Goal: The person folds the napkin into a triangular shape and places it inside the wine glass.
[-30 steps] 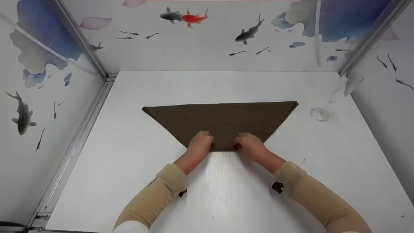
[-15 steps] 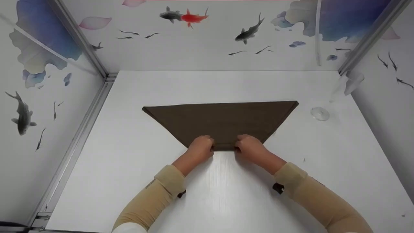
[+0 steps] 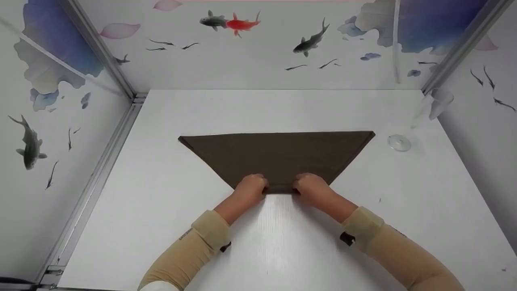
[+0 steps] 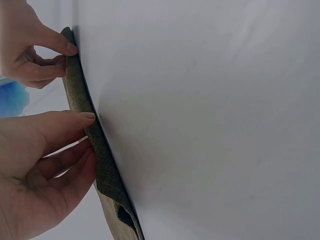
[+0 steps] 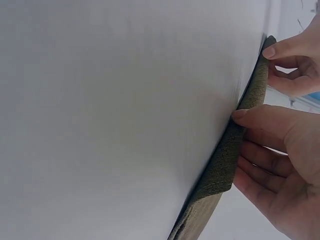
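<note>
A dark brown cloth napkin (image 3: 278,155) lies folded in a trapezoid on the white table, its long side away from me and its short side near. Both my hands are at that short near edge, a small gap between them. In the left wrist view my left hand (image 3: 252,188) pinches the edge, thumb on the near face and fingers behind. My right hand (image 3: 315,188) holds the same edge likewise in the right wrist view. There the edge shows as a narrow roll (image 5: 225,155). Its ends step down to flatter layers of cloth.
A clear stemmed glass stands at the back right; its round foot (image 3: 399,142) and transparent bowl (image 3: 441,103) show faintly. White panels painted with fish (image 3: 311,38) enclose the table (image 3: 121,226) at the back and both sides.
Both hands have drawn slightly toward me, keeping their grip on the near edge. The napkin has slid a little the same way.
</note>
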A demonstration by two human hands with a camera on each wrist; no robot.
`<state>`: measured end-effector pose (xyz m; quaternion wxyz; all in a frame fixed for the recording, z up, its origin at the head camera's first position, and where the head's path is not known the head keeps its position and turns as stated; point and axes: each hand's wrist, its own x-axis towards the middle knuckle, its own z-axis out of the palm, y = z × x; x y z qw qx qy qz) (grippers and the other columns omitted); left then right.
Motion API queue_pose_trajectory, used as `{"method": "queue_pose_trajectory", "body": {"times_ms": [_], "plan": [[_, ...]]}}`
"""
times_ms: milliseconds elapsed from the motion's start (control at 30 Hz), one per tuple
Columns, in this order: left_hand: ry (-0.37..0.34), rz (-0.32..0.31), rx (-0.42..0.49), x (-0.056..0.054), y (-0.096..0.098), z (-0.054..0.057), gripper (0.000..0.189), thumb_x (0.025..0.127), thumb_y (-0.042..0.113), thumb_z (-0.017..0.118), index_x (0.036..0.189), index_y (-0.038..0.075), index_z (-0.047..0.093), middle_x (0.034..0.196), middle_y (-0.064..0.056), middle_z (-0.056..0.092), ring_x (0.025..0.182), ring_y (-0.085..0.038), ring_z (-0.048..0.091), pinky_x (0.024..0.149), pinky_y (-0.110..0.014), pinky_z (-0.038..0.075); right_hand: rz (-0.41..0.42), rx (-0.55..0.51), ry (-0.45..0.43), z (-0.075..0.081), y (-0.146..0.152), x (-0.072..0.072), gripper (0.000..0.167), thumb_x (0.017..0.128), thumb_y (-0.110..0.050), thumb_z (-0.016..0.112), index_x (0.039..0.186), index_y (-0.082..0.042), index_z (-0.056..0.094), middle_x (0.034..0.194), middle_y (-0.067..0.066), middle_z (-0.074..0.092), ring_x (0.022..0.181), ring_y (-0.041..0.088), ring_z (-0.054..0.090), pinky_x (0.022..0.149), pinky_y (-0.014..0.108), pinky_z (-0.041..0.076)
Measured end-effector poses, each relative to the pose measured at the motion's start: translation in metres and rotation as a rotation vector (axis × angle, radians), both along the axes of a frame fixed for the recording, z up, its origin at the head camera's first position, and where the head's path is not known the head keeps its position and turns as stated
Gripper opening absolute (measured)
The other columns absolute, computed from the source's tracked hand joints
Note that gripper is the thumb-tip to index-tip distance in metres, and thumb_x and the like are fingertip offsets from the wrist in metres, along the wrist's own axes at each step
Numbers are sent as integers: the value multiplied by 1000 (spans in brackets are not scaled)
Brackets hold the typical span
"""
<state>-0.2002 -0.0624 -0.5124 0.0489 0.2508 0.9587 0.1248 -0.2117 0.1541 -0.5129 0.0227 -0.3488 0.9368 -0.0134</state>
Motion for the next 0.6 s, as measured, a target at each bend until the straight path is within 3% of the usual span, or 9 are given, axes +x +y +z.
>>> {"method": "queue_pose_trajectory", "body": {"times_ms": [333,467,600], "plan": [[77,30,-75,-3,7,-2,5,83,8,75,85,7,71,80,-5,65,77,-21,63,70,-33,52,-13,-93,95,-4,2,4,11,84,-2,73,81,-6,62,70,8,60,69,23,63,64,35,53],[28,57,-69,-4,6,-1,9,84,8,76,86,7,67,83,-6,65,82,-22,64,72,-33,52,-28,-148,71,-4,4,3,16,85,0,71,80,-7,57,66,8,58,65,23,61,60,38,52],[-45,86,3,-6,3,2,11,84,6,76,91,6,66,87,-7,66,86,-23,64,74,-34,52,-57,-197,27,-6,6,0,16,87,2,68,82,-8,57,68,7,61,66,22,62,61,38,52]]}}
